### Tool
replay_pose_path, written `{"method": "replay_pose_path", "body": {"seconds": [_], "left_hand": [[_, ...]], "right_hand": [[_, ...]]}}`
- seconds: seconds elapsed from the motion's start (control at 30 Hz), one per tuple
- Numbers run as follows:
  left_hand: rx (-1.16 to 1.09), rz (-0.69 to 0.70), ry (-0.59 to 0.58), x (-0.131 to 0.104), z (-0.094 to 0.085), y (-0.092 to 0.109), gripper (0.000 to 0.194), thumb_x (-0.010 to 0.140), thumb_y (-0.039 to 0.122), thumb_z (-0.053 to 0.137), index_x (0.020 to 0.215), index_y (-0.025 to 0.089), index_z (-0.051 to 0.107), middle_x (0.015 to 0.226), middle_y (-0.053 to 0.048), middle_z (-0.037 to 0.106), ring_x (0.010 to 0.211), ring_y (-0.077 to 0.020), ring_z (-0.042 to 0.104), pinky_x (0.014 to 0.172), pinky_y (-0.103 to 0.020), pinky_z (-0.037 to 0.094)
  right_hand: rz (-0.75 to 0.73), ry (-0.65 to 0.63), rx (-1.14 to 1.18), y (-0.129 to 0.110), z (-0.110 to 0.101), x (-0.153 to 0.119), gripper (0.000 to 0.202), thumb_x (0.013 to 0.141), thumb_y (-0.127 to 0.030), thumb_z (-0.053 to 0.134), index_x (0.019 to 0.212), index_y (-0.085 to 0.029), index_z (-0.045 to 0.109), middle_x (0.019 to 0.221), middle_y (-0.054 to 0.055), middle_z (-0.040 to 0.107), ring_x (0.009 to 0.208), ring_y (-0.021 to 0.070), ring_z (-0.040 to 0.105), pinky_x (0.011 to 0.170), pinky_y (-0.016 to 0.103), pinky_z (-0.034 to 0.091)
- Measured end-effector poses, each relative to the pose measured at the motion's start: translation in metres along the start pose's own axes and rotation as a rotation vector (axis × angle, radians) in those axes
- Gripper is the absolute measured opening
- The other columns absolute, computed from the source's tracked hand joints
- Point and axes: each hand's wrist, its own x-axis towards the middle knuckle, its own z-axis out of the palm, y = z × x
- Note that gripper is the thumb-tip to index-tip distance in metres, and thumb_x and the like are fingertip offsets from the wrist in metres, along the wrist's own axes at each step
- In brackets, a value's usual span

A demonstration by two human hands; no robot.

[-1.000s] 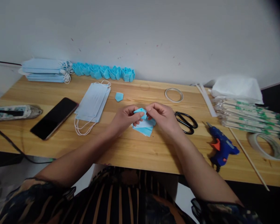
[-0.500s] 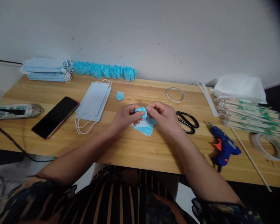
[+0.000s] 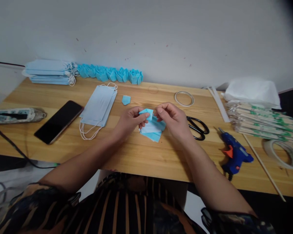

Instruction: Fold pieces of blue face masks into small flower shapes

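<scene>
The left hand [image 3: 133, 119] pinches a folded blue piece [image 3: 146, 113] between thumb and fingers, and I take this piece as the centre of the clock; at three o'clock, close to its edge, the right hand [image 3: 173, 119] has its thumb and fingertip near together, but I cannot tell if they grip it; at six o'clock, blue and white sheets [image 3: 151, 134] lie on the wooden table [image 3: 136, 157]; another blue piece [image 3: 126, 100] lies at ten o'clock; overlapping masks [image 3: 99, 105] are at nine; black-handled scissors [image 3: 198, 130] are between three and four; more far, a phone [image 3: 59, 122] is at nine and a blue glue gun [image 3: 235, 152] at four; farthest, at ten, is a mask stack [image 3: 48, 72]
</scene>
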Motion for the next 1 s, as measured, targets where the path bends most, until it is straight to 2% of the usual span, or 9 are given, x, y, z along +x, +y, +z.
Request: {"method": "replay_pose_path", "body": {"seconds": [0.3, 0.63, 0.8, 1.0], "left_hand": [[-0.045, 0.046, 0.054, 0.0008, -0.0012, -0.0020, 0.028, 0.079, 0.037, 0.080, 0.075, 0.016, 0.061, 0.059, 0.003, 0.063, 0.050, -0.0066, 0.054, 0.052, -0.019, 0.046], [-0.020, 0.100, 0.038, -0.0008, 0.0008, -0.0027, 0.026, 0.080, 0.036, 0.079, 0.078, 0.015, 0.064, 0.062, 0.002, 0.064, 0.052, -0.0067, 0.054, 0.051, -0.019, 0.046], [-0.003, 0.095, 0.024, -0.0003, -0.0004, -0.0032, 0.025, 0.079, 0.035, 0.079, 0.076, 0.015, 0.063, 0.061, 0.003, 0.064, 0.052, -0.0066, 0.054, 0.051, -0.019, 0.046], [0.018, 0.064, -0.004, -0.0010, 0.0006, -0.0020, 0.026, 0.080, 0.034, 0.079, 0.074, 0.016, 0.061, 0.059, 0.003, 0.062, 0.051, -0.0068, 0.055, 0.051, -0.018, 0.045]], "right_hand": [[0.060, -0.027, -0.005, -0.0072, 0.0060, -0.0023, 0.021, 0.078, -0.041, 0.070, 0.073, -0.021, 0.064, 0.065, -0.002, 0.054, 0.063, 0.0125, 0.045, 0.060, 0.029, 0.037], [0.053, -0.037, -0.057, -0.0055, 0.0055, -0.0013, 0.020, 0.080, -0.040, 0.066, 0.076, -0.020, 0.068, 0.063, -0.003, 0.053, 0.061, 0.0119, 0.046, 0.058, 0.028, 0.036], [0.077, -0.051, -0.036, -0.0075, 0.0050, -0.0020, 0.025, 0.085, -0.043, 0.062, 0.075, -0.020, 0.066, 0.069, -0.001, 0.060, 0.062, 0.0125, 0.051, 0.060, 0.028, 0.039], [0.074, -0.029, -0.041, -0.0012, 0.0068, -0.0009, 0.021, 0.080, -0.042, 0.068, 0.074, -0.022, 0.064, 0.064, -0.003, 0.054, 0.061, 0.0125, 0.047, 0.057, 0.028, 0.036]]}}
